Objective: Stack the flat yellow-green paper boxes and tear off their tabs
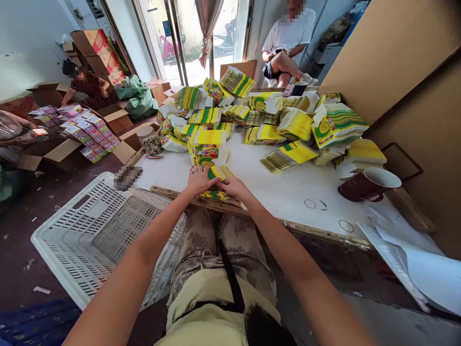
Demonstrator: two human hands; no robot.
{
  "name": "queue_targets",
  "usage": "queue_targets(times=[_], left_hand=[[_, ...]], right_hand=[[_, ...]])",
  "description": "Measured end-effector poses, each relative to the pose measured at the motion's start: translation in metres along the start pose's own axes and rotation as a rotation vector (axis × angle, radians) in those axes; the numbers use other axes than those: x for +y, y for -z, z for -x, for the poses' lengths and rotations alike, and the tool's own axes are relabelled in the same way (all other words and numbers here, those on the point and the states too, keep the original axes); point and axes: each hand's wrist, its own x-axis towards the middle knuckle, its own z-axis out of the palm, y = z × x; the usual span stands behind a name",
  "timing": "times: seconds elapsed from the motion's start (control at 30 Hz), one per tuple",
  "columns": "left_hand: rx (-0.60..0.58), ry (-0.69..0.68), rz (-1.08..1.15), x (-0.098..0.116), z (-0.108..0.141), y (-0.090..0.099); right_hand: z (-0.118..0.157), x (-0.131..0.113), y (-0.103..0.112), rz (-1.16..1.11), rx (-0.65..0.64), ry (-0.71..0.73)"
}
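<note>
At the near edge of the white table [252, 166], my left hand [200, 180] is laid over a yellow and green printed carton [216, 173], its fingers curled on the carton. My right hand [236, 186] grips the same carton from the right, with the thumbs of both hands close together. More yellow and green cartons [216, 195] lie beneath my hands at the table edge. Just beyond stands a short row of folded-flat cartons [207, 139]. My palms and fingers hide part of what I hold.
Bundles of flat cartons [266, 134] cover the table's far side. A maroon mug [369, 185], rubber bands [346, 226] and a jar [150, 140] are also on the table. A white crate [72, 230] stands at my left. One person [290, 38] sits opposite; others work at left among boxes.
</note>
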Motion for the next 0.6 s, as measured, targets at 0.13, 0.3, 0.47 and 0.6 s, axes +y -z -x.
queue_targets(times=[0.13, 0.3, 0.47, 0.6], left_hand=[[-0.003, 0.021, 0.011, 0.001, -0.001, -0.002], [-0.024, 0.043, 0.034, 0.001, -0.003, -0.002], [-0.052, 0.065, 0.057, 0.001, -0.004, 0.001], [-0.045, 0.068, 0.057, 0.002, -0.003, 0.002]], right_hand=[[0.007, 0.008, 0.015, 0.11, 0.028, -0.145], [0.008, 0.008, 0.022, 0.169, 0.062, -0.114], [0.012, 0.017, 0.03, 0.157, 0.025, -0.03], [0.026, 0.03, 0.038, 0.011, -0.185, 0.117]])
